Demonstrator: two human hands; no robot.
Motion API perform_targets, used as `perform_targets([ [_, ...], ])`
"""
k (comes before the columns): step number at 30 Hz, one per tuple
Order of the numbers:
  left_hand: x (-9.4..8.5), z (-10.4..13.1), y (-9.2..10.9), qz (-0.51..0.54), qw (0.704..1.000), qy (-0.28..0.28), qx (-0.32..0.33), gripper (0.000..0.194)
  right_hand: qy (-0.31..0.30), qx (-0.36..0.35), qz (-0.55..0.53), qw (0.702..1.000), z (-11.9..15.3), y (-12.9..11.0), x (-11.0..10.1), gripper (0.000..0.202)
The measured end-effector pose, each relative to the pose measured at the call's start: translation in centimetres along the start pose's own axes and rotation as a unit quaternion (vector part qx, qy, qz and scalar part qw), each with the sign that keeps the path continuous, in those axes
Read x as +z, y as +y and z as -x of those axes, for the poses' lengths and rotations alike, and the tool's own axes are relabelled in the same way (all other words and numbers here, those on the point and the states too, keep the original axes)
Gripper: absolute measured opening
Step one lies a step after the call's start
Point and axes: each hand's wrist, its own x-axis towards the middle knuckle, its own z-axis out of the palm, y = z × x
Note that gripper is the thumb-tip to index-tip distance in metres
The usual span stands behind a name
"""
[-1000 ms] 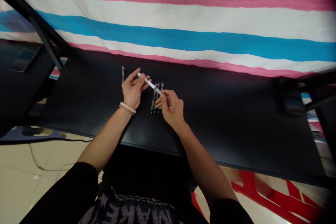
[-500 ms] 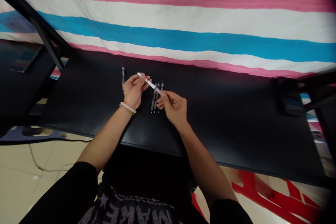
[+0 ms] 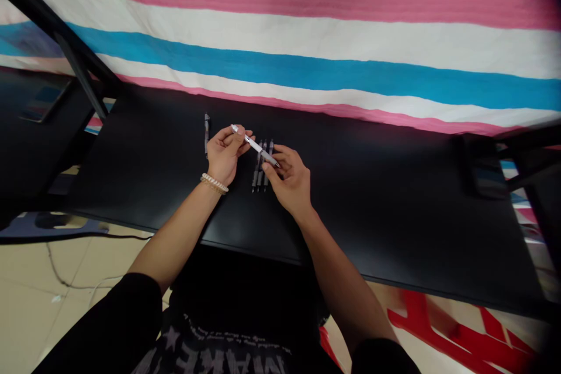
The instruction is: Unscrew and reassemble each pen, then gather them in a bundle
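Observation:
A white pen with a grey grip (image 3: 255, 145) slants above the table, its upper end pinched between the thumb and fingers of my left hand (image 3: 225, 152). Its writing tip points down and right, toward my right hand (image 3: 289, 181). The thumb and fingers of that hand are spread around the tip end, not closed on it. Below the held pen, three clear pens with dark grips (image 3: 255, 178) lie side by side on the black table (image 3: 372, 198), partly hidden by the pen and my right hand. Another clear pen (image 3: 206, 128) lies just beyond my left hand.
A striped pink, white and blue cloth (image 3: 307, 73) hangs along the table's far edge. A dark phone-like object (image 3: 488, 166) lies at the right end. Black metal bars (image 3: 81, 70) rise at the left. A red plastic stool (image 3: 447, 327) stands below the near edge.
My right thumb and fingers have let go of the pen's lower end and spread, baring its grey grip and tip. The left hand keeps its pinch almost in place.

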Motion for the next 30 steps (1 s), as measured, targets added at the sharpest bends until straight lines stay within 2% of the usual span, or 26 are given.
perform_targets([
  [9,0.1,0.1,0.2,0.006,1.0,-0.002,-0.007,0.019,-0.007,0.003,0.016,1.0,0.2,-0.1,-0.3,0.025],
  [13,0.2,0.2,0.2,0.001,1.0,-0.005,-0.014,0.019,-0.011,0.014,0.016,1.0,0.2,-0.8,-0.3,0.031],
  [17,0.2,0.3,0.2,0.001,1.0,-0.023,-0.015,0.025,-0.059,0.077,-0.016,0.995,0.2,-1.2,-0.2,0.044],
  [21,0.2,0.3,0.2,0.009,1.0,-0.027,-0.005,0.027,-0.025,0.034,-0.033,0.999,0.2,-1.3,0.0,0.039],
  [23,0.2,0.3,0.3,0.002,1.0,-0.025,-0.011,0.027,-0.043,0.042,-0.023,0.998,0.3,-1.5,0.0,0.037],
  [27,0.1,0.4,0.8,0.006,0.998,-0.055,-0.042,0.026,-0.115,0.098,-0.059,0.987,0.2,-1.7,-0.1,0.049],
  [30,-0.2,0.2,1.2,0.038,0.992,-0.089,-0.079,0.021,-0.119,0.093,-0.078,0.985,0.0,-1.3,-0.1,0.052],
])
